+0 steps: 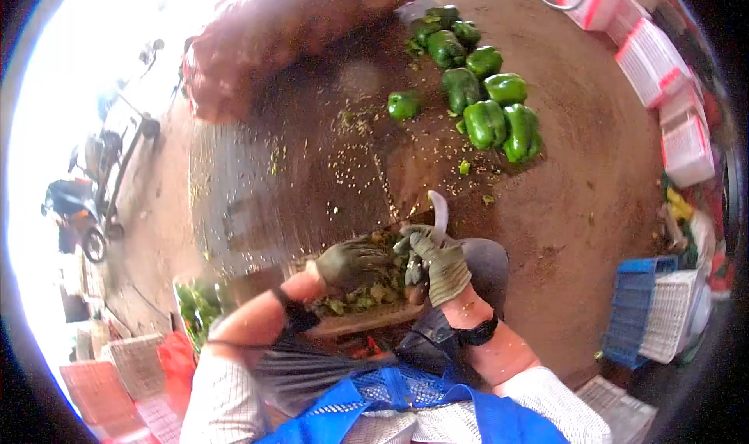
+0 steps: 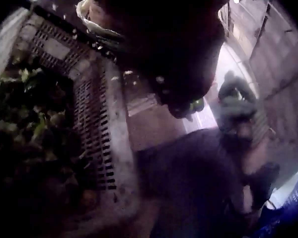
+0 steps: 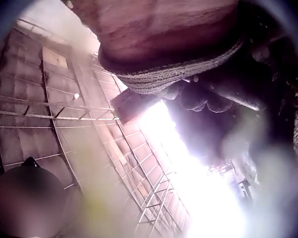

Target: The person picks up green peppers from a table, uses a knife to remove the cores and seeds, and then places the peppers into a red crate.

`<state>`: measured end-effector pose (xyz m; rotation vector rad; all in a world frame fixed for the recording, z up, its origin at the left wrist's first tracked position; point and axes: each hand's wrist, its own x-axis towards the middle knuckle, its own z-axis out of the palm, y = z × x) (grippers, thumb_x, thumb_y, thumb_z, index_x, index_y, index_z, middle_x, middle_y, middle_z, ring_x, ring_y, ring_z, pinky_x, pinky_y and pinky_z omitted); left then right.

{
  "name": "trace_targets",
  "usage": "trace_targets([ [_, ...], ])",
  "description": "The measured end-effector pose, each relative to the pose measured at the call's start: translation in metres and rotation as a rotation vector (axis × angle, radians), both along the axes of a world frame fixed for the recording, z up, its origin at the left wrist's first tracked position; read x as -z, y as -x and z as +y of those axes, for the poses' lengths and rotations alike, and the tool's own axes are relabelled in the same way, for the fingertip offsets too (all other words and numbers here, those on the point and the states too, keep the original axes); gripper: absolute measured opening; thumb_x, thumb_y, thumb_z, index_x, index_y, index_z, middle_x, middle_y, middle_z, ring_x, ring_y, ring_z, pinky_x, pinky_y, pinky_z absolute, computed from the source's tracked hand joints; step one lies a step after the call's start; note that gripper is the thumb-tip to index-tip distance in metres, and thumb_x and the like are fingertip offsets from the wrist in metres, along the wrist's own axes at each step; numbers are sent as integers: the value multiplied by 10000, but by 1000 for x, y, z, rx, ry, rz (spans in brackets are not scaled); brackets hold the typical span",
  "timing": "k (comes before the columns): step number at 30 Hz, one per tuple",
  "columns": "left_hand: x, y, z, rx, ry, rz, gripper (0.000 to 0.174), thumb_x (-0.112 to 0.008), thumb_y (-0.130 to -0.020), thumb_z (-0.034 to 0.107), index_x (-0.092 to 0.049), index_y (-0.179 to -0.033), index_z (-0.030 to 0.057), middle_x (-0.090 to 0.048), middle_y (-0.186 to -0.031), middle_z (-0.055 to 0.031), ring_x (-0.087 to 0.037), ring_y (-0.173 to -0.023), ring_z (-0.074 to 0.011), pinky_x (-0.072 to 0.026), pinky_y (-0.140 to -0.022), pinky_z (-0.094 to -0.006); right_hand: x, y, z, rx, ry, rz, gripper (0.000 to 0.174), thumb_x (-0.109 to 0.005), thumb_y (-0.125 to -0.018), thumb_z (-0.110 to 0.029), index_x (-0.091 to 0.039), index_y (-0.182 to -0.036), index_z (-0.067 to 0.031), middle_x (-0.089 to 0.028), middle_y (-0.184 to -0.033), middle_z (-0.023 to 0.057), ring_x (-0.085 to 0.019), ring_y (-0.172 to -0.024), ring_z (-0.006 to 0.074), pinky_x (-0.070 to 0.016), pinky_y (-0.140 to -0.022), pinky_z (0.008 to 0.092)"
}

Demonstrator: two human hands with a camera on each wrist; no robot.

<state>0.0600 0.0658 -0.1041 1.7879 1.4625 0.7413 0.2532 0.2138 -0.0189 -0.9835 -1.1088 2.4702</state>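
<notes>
My right hand (image 1: pixel 441 266), in a grey-green knit glove, grips a knife (image 1: pixel 439 214) whose pale curved blade points up and away from me. My left hand (image 1: pixel 351 263), gloved alike and blurred, is over green scraps (image 1: pixel 367 296) in a crate (image 1: pixel 359 321) at my lap. Its fingers stretch toward the right hand, and nothing held shows in them. Several green bell peppers (image 1: pixel 485 124) lie on the far right part of a dark wet tabletop (image 1: pixel 289 186), with one pepper (image 1: pixel 403 105) a little apart. The left wrist view shows the crate's slotted wall (image 2: pixel 97 129) close by.
Pale seeds and bits are strewn over the tabletop. A large reddish sack (image 1: pixel 296 34) lies across its far left. Blue and white crates (image 1: pixel 640 307) stand at right, with pink-white crates (image 1: pixel 655 62) behind. Leafy greens (image 1: pixel 197 307) and a red bag (image 1: pixel 178 370) are at my left.
</notes>
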Motion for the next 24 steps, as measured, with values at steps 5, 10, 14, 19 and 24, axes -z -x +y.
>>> trace_targets([
  [5,-64,25,24,-399,-119,865,734,-714,-738,531,-498,-1390,274,-230,-1556,-151,-187,-1387,-497,-167,-1095,-665,6,0,-10,-31,-112,65,204,-569,-958,-183,-643,-1079,-37,-691,-861,59,-574,-515,83,-456,-421,223],
  [10,-55,90,111,-574,-107,1084,1156,-811,-574,582,-208,-1520,301,-186,-1557,-189,-138,-1400,-512,-128,-1088,-702,-16,-10,0,-75,9,46,237,-590,-945,-202,-638,-1132,-64,-681,-860,27,-590,-531,91,-464,-388,249],
  [14,-40,140,231,-665,-381,1550,1322,-785,-476,713,-100,-1534,316,-156,-1583,-142,-92,-1435,-466,-64,-1079,-731,-15,-14,3,-106,24,-20,314,-603,-934,-217,-588,-1205,-59,-679,-873,33,-563,-464,109,-426,-320,251],
  [19,-43,116,307,-469,145,1076,1067,-783,-595,582,-264,-1493,336,-274,-1544,-155,-183,-1432,-419,-102,-1122,-657,-6,-6,11,-158,33,-42,356,-603,-935,-234,-560,-1218,-22,-690,-902,58,-552,-457,103,-433,-340,245],
  [24,114,142,313,-294,-81,1081,625,-671,-778,321,-473,-1370,278,-466,-1414,-120,-413,-1316,-331,-327,-1073,-425,10,-5,18,-204,110,-152,295,-604,-935,-229,-616,-1148,-26,-703,-902,71,-556,-446,112,-432,-343,254],
])
